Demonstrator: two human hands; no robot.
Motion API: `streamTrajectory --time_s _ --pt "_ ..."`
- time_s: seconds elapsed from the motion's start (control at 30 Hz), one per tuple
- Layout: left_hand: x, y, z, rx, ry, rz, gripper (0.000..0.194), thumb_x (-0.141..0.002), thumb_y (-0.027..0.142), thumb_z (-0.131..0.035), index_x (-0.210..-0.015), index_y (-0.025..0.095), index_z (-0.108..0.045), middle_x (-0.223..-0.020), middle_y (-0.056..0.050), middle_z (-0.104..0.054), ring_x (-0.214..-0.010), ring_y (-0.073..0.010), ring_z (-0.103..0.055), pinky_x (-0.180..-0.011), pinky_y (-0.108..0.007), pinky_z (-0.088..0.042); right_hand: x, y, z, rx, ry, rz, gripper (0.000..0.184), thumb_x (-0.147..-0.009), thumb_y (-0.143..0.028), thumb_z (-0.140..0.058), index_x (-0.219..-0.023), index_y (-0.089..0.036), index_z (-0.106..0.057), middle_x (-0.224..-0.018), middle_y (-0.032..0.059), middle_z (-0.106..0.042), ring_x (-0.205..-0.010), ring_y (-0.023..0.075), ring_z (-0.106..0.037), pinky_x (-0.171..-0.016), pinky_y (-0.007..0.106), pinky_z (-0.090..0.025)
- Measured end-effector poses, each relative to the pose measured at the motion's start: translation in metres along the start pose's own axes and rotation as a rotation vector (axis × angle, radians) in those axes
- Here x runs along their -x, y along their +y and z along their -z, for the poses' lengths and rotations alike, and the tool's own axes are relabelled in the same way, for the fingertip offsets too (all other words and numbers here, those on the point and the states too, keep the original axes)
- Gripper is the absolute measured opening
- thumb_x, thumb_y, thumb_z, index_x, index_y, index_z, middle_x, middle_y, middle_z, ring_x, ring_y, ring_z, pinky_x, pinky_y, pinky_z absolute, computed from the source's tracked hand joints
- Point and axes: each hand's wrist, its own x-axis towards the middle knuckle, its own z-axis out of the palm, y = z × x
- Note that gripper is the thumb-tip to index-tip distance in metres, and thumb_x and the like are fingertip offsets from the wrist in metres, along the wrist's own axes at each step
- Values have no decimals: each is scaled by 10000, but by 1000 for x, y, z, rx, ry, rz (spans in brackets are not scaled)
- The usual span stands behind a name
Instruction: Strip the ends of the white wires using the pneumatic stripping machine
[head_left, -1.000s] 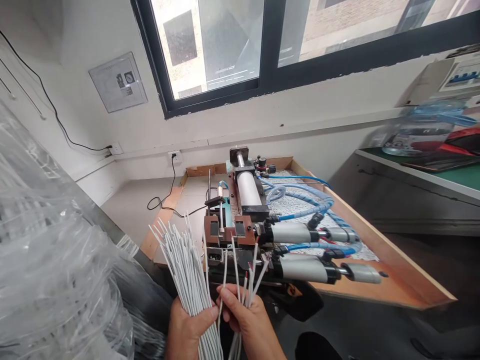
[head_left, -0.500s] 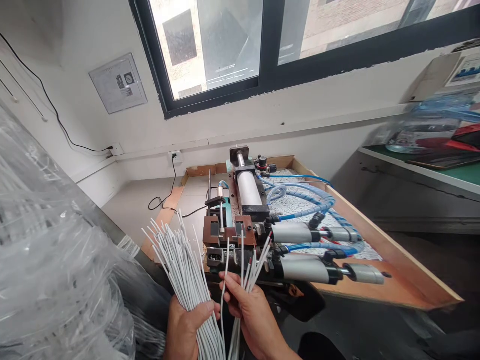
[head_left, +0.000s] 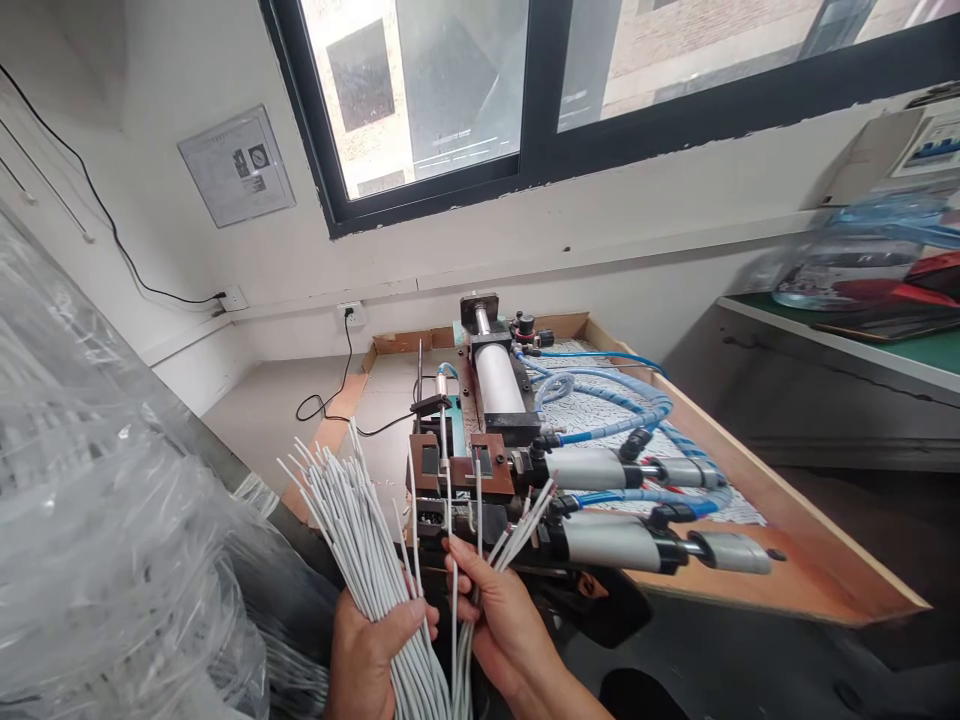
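Observation:
A thick bundle of white wires fans upward out of my left hand, whose fingers are wrapped round it. My right hand pinches one single white wire between thumb and forefinger, its top end in front of the machine's brown clamp block. Several more white wires are held lower in the same hand and lean to the right, some with reddish tips. Just beyond both hands stands the pneumatic machine with its silver cylinders.
Blue air hoses curl on the machine's right, inside a wooden-edged tray. Clear plastic wrapping bulges at the left. A green-topped shelf juts in at the right, and a black cable lies on the table.
The single wire in my right hand has risen slightly and stands straighter before the clamp block. The other wires in that hand tilt further right. My left hand has hardly moved.

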Motion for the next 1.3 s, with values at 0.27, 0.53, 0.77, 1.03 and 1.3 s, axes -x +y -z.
streamTrajectory --time_s 0.27,0.53,0.77,1.03,1.3 --pt "2 -5 3 -51 30 7 177 -487 144 -694 -635 139 -598 -463 4 -630 -438 -160 -563 -458 -271 -434 7 3 1 37 -67 4 234 -576 -311 -710 -648 -103 -631 -480 -44 -443 -426 50 -343 -388 175 -266" --pt "2 -19 8 -112 -19 20 142 -463 152 -688 -588 150 -620 -458 2 -636 -461 -178 -558 -481 -294 -432 21 6 7 273 -152 95 247 -616 -365 -676 -664 -137 -596 -494 -33 -486 -427 73 -366 -404 204 -280" --pt "3 -16 8 -57 70 49 170 -445 156 -709 -583 144 -611 -468 3 -637 -476 -181 -581 -484 -299 -466 29 4 15 322 -48 133 258 -554 -352 -715 -635 -122 -631 -475 -27 -503 -409 60 -333 -401 202 -205" --pt "5 -15 5 -28 72 40 214 -433 136 -716 -614 118 -604 -480 3 -629 -452 -160 -575 -442 -280 -468 25 2 16 334 -77 104 236 -582 -329 -699 -619 -114 -609 -472 -37 -468 -404 49 -293 -403 197 -173" --pt "8 -15 9 -42 80 42 185 -488 126 -693 -639 130 -587 -494 6 -632 -489 -172 -589 -482 -299 -487 11 12 38 774 -114 233 249 -689 -409 -557 -676 -163 -596 -508 -37 -486 -455 102 -398 -447 225 -293"
